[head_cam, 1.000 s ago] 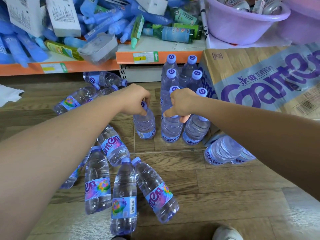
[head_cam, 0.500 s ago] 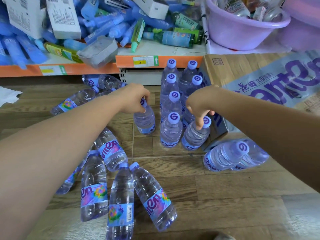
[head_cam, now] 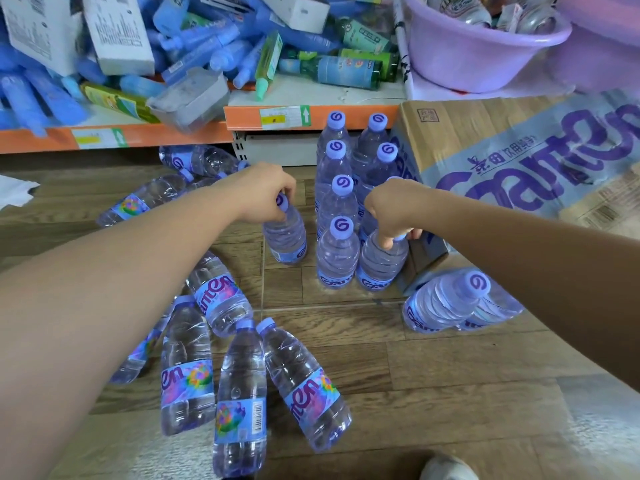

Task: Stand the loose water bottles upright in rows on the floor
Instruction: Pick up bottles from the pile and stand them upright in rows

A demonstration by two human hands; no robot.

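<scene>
**1. Left hand (head_cam: 263,195).** Your fingers curl down over the lilac cap of a clear plastic water bottle with a blue label band (head_cam: 285,240). This bottle stands close to upright on the brown wood-plank floor (head_cam: 433,375). It is alone, at 9 o'clock from the standing rows, with a strip of bare floor between.

**2. Right hand (head_cam: 391,211).** You clamp from above on the neck of a second clear water bottle (head_cam: 381,266), its cap hidden under your fingers. It stands as the nearest bottle of the right-hand row, just beside its neighbour at 9 o'clock.

**3. Hands, relation.** They are apart, each holding its own bottle. The front bottle of the left-hand row (head_cam: 337,258) stands between them.

**4. Standing rows (head_cam: 335,157).** Two lines of upright lilac-capped bottles run away from you toward 12 o'clock. They stand against the printed brown cardboard carton (head_cam: 519,157) at their 3 o'clock.

**5. Loose bottles, lying flat.**
- A cluster (head_cam: 242,403) lies at 7 o'clock from your left hand, partly under that forearm.
- Others (head_cam: 204,161) lie at 10 o'clock, near the shelf foot.
- Two more (head_cam: 443,303) lie at 5 o'clock from your right hand, beside the carton corner.

**6. Surroundings.**
- An orange-edged shelf (head_cam: 194,133) at 12 o'clock is heaped with blue tubes and white boxes.
- A lilac plastic basin (head_cam: 478,60) sits at 1 o'clock.
- A pale shoe toe (head_cam: 446,468) shows at 6 o'clock.
</scene>
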